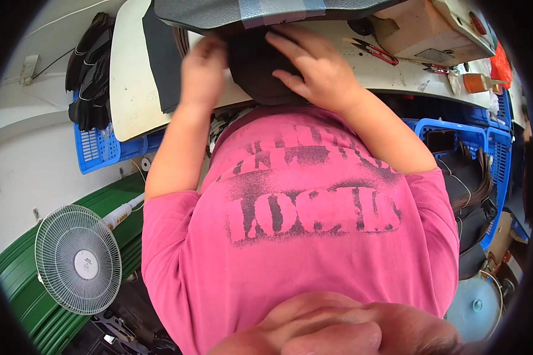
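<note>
On the pale worktable (133, 77), a dark rounded piece of fabric (257, 74) lies close to my body, below a grey-black textured panel (207, 13) that hides its far part. My right hand (317, 68) rests on the fabric's right side with its fingers spread. Beside the fabric's left edge is my left hand (204, 74), its fingers bent and smeared by motion, so whether it holds anything does not show. To its left, a flat black sheet of material (161, 65) hangs a little over the table's near edge.
Red-handled thread snips (378, 52) lie right of my right hand, near a beige machine housing (417, 32) and an orange-brown thread cone (475, 83). Blue crates (98, 148) flank the table, the right-hand crate (496, 160) holding dark pieces. A fan (80, 260) stands at lower left.
</note>
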A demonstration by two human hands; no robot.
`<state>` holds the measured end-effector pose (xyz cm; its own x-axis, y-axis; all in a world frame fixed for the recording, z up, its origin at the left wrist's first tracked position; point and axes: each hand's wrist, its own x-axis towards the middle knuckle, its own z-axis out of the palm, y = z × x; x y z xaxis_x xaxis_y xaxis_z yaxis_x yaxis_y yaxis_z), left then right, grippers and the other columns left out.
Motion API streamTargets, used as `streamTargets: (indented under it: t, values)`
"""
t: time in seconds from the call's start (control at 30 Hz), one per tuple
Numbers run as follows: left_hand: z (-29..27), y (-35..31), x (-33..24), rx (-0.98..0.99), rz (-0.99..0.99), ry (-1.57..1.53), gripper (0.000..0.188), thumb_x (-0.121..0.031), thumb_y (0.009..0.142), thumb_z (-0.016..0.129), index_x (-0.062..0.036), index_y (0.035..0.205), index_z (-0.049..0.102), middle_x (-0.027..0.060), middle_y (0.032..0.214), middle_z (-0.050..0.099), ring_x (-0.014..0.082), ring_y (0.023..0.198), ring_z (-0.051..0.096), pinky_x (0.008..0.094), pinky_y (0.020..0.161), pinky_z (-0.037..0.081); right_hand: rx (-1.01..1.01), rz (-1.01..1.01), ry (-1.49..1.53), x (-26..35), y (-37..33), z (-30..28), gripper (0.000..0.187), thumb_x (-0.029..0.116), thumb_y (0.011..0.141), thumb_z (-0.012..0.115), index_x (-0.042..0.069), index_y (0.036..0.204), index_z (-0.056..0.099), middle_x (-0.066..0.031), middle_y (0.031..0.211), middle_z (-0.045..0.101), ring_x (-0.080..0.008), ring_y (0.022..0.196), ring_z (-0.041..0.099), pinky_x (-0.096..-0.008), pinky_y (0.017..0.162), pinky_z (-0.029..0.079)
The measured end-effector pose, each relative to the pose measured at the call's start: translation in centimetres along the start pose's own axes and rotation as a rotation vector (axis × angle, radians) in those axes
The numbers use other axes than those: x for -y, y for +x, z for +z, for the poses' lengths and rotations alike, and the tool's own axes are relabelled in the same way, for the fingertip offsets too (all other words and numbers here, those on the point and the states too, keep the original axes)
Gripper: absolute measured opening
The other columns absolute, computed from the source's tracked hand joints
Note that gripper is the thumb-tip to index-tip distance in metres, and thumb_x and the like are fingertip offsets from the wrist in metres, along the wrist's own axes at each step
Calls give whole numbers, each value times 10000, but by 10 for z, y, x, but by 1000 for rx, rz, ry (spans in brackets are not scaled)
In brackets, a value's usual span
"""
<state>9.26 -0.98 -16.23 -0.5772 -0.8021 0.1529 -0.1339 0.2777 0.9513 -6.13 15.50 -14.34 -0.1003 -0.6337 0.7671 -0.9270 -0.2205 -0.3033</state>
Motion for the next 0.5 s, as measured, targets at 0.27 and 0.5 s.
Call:
streamTargets:
  t: [0.27, 0.5]
  values:
    - [-132, 61, -72, -1013, 729, 244, 198, 0, 859, 489, 30, 1054, 497, 125, 997, 563, 210, 881, 552, 292, 804, 441, 286, -14, 89, -13, -21, 11, 238, 153, 810, 652, 42, 1020, 661, -94, 1122, 642, -263, 1099, 577, -368, 945, 461]
    - [-157, -14, -193, -228, 1186, 435, 251, -18, 933, 463, 116, 1136, 527, 233, 980, 622, 259, 821, 623, 345, 722, 522, 407, 72, 161, -4, -2, -4, 492, 278, 757, 710, 22, 1160, 593, -136, 1186, 601, -303, 1122, 551, -392, 960, 442]
